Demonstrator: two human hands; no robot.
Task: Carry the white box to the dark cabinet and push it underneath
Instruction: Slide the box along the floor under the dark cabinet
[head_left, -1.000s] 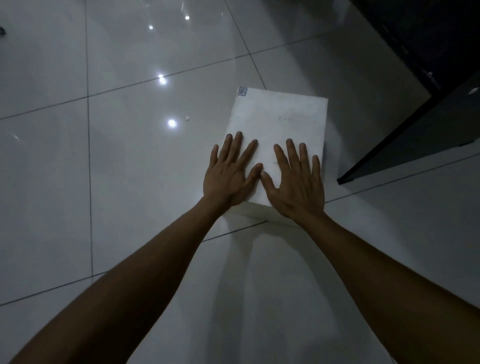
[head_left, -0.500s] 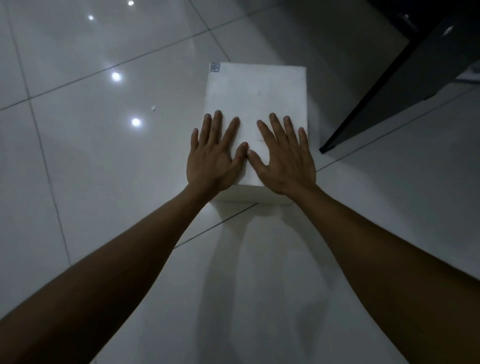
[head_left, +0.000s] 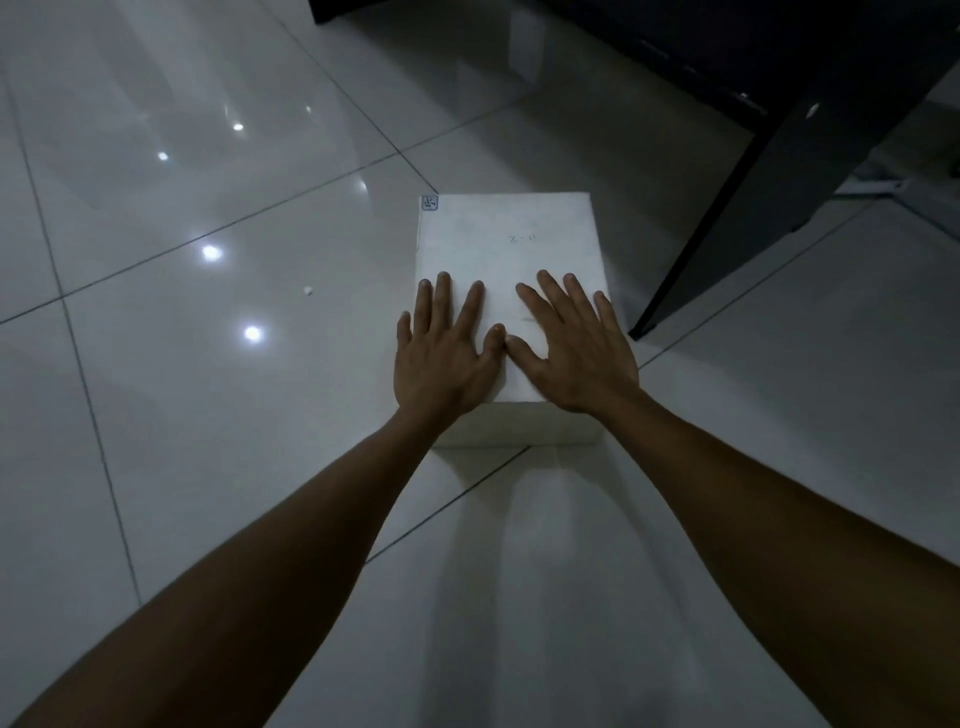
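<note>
The white box (head_left: 506, 244) lies flat on the glossy tiled floor, with a small label at its far left corner and faint writing on its lid. My left hand (head_left: 441, 353) and my right hand (head_left: 576, 348) both rest palm-down on the near half of the lid, fingers spread, thumbs almost touching. Neither hand grips the box. The dark cabinet (head_left: 779, 156) stands at the upper right; its dark side panel meets the floor just right of the box, and a shadowed gap shows under its body.
Pale shiny floor tiles (head_left: 208, 364) with dark grout lines and bright lamp reflections spread to the left. A small white speck (head_left: 308, 291) lies on the floor left of the box. Another dark furniture edge (head_left: 332, 10) shows at the top.
The view has tilted up and more of the cabinet shows at the top right. My hands stay flat on the lid; the box sits slightly nearer the cabinet's side panel.
</note>
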